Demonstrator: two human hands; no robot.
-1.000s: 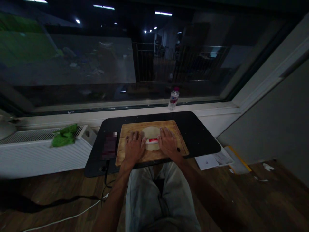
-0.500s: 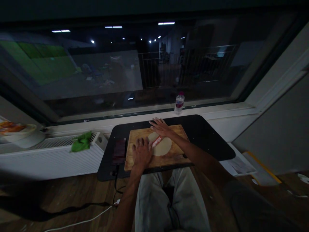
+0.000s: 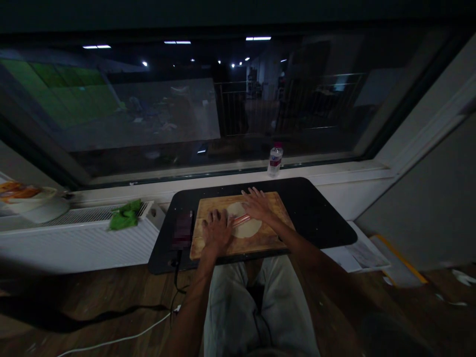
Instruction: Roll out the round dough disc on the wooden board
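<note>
A wooden cutting board (image 3: 260,243) lies on the small black table, with a thin round sheet of dough (image 3: 248,229) on it. Across the dough runs a slim red-and-white rolling pin (image 3: 241,219), whose ends go out of sight under my hands. My left hand (image 3: 216,231) rests flat over its left end, fingers stretched and apart. Over the other end, farther from me, my right hand (image 3: 257,204) lies with fingers spread. Neither hand wraps round the pin; the palms press from above.
The black table (image 3: 316,213) stands against a window sill that bears a water bottle (image 3: 275,159). A dark, blurred flat object (image 3: 182,230) with a cable sits left of the board. Farther left, a green cloth (image 3: 126,214) and a white bowl (image 3: 42,208) rest on the radiator (image 3: 85,248).
My right hand has moved right and slightly nearer, and the rolling pin has turned to lie more level across the dough. My left hand has barely shifted. The view has moved slightly.
</note>
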